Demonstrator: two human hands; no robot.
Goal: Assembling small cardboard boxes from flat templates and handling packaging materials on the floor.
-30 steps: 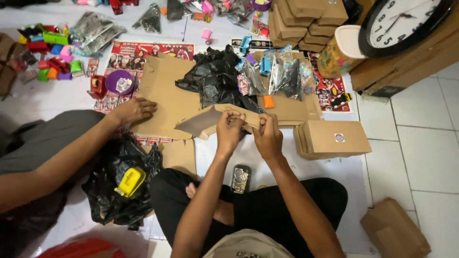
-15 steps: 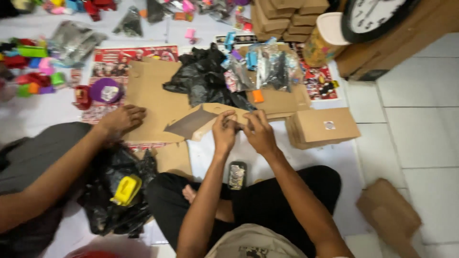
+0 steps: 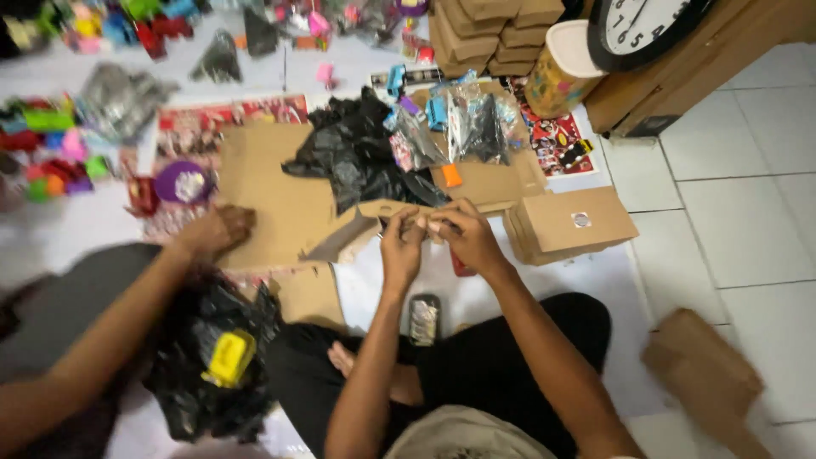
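Note:
I sit cross-legged on the floor. My left hand [image 3: 401, 246] and my right hand [image 3: 463, 235] meet in front of me, both pinching the edge of a half-folded brown cardboard box [image 3: 353, 232] that lies tilted over flat cardboard. The fingertips of both hands touch each other on the flap. Another person's hand [image 3: 217, 231] rests on a flat cardboard sheet [image 3: 272, 191] at the left; their arm comes in from the lower left.
Folded boxes [image 3: 571, 223] stack at the right; more boxes [image 3: 489, 30] at the top. A black plastic bag [image 3: 361, 157], clear toy packets [image 3: 463, 127], a yellow toy [image 3: 229, 357] on another black bag, a wall clock [image 3: 642, 25], a small packet [image 3: 422, 319] by my legs.
The view has shifted down and left a little, blurring the edges. My hands stay pinched on the box flap. The other person's hand still rests on the flat sheet.

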